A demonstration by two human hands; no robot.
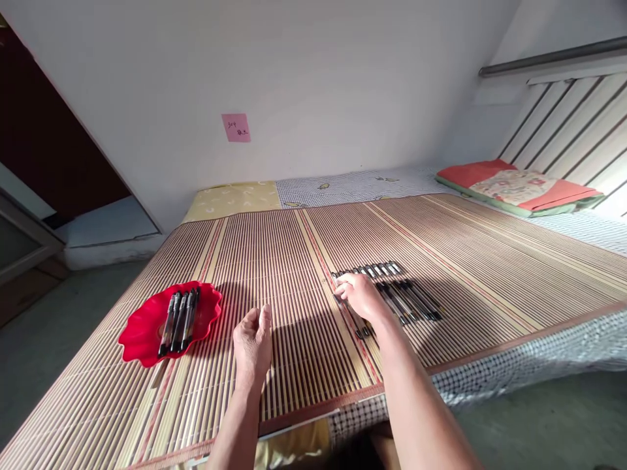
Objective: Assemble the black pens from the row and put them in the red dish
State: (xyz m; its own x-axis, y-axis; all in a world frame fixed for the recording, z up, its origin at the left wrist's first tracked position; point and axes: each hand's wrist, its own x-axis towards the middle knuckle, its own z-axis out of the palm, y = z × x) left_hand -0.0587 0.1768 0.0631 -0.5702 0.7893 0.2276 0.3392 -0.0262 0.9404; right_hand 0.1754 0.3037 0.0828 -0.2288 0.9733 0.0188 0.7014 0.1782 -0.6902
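Observation:
My right hand (360, 294) is at the left end of a row of black pens (411, 301) on the striped bamboo mat (274, 254). Its thumb and fingers pinch a pen (361, 328) there, whose middle the hand hides. Just beyond the pens runs a line of short dark and pale pieces (377, 269); whether they are caps or pen ends I cannot tell. My left hand (253, 339) hovers over the mat with fingers curled and thumb up, nothing visible in it. To its left, several black-capped clear pens (180, 321) lie together in a red scalloped dish (142, 329).
The mat covers a bed with a checked sheet (337, 189). A folded red and floral cloth (519, 186) lies at the back right beside a slatted headboard (578, 130). On the white wall hangs a pink note (236, 128). A dark doorway (49, 130) stands at left.

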